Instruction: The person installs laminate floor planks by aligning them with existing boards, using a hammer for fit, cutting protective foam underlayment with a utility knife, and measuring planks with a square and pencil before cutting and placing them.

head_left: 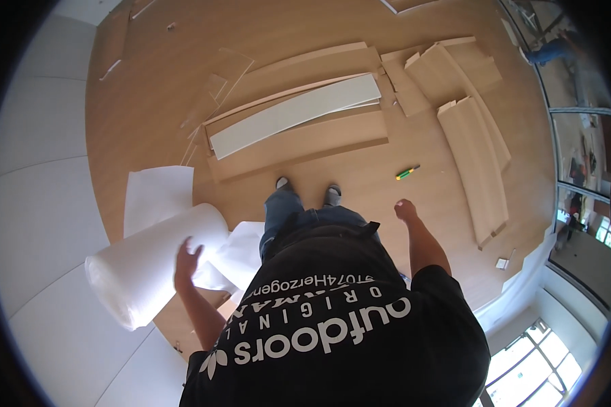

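My left hand (187, 263) hangs over a large roll of white wrapping foam (139, 261), thumb and fingers apart, holding nothing. Whether it touches the roll I cannot tell. My right hand (405, 211) is held out to the right of my body with its fingers curled in, and nothing shows in it. Beyond that hand a green and yellow screwdriver (406, 173) lies on the floor. In front of my feet is an opened flat cardboard box (305, 146) with long white panels (295, 115) lying in it, one slightly askew on another.
Folded cardboard pieces (472, 163) lie at the right. Clear plastic film (214, 88) is spread left of the box. A loose white foam sheet (159, 197) lies beyond the roll. A white wall (47, 197) borders the left, and glass panes (584, 149) the right.
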A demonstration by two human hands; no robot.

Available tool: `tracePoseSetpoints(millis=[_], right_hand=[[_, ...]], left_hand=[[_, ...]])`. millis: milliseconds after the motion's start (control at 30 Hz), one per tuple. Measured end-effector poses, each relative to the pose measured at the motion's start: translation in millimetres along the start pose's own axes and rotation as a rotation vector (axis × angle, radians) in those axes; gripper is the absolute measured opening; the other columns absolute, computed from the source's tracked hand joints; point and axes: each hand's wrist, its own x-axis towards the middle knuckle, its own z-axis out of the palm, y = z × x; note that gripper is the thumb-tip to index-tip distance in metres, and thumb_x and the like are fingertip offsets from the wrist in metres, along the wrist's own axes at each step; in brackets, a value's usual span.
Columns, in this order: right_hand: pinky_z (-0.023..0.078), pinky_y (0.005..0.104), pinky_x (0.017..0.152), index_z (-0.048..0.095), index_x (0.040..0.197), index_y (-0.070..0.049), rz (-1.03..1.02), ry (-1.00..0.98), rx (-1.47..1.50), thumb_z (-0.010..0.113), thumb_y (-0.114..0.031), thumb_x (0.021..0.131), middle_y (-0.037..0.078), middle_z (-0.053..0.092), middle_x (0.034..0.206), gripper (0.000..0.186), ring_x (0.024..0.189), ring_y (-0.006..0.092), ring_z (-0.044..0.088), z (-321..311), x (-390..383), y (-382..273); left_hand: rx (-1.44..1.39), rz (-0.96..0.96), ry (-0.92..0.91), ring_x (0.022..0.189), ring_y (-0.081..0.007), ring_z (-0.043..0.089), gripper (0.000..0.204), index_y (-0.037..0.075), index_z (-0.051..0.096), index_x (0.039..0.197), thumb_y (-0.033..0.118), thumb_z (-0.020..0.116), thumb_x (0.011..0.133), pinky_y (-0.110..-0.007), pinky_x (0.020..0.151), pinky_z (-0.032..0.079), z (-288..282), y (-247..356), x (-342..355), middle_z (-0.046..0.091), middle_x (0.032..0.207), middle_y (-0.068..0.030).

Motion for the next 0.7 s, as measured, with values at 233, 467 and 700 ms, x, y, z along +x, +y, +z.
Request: tracePoseSetpoints(millis=[233,467,700], right_hand=[[0.056,0.0430,0.093,0.075,0.105,-0.010,0.144,-0.036,0.169,0.061,-0.028,0.089,0.014,0.075,0.111,0.028,0.107,0.0342,0.070,0,18,-1],[0.054,0.0478,0.091,0.069,0.109,-0.007,-0.331,0.004,0.398,0.056,-0.028,0.096,0.018,0.070,0.112,0.027,0.108,0.0391,0.066,-84,77,-158],[0.051,0.0499,0.094,0.068,0.108,-0.005,-0.212,-0.257,0.078,0.059,-0.028,0.096,0.021,0.069,0.109,0.027,0.108,0.0396,0.065,-184,101,-203]], left_hand=[[-0.046,0.021,-0.499,0.122,-0.0323,0.066,0.057,0.008,0.057,0.142,0.037,0.073,0.095,-0.041,0.101,0.053,163,46,33,0.068,0.131,-0.0199],[0.235,0.247,-0.616,0.120,-0.0362,0.065,0.051,0.008,0.061,0.133,0.039,0.073,0.094,-0.044,0.100,0.052,185,103,173,0.071,0.124,-0.0196],[-0.247,0.348,-0.236,0.106,-0.0335,0.071,0.036,0.007,0.066,0.126,0.030,0.063,0.098,-0.041,0.092,0.056,142,375,351,0.073,0.113,-0.0191]])
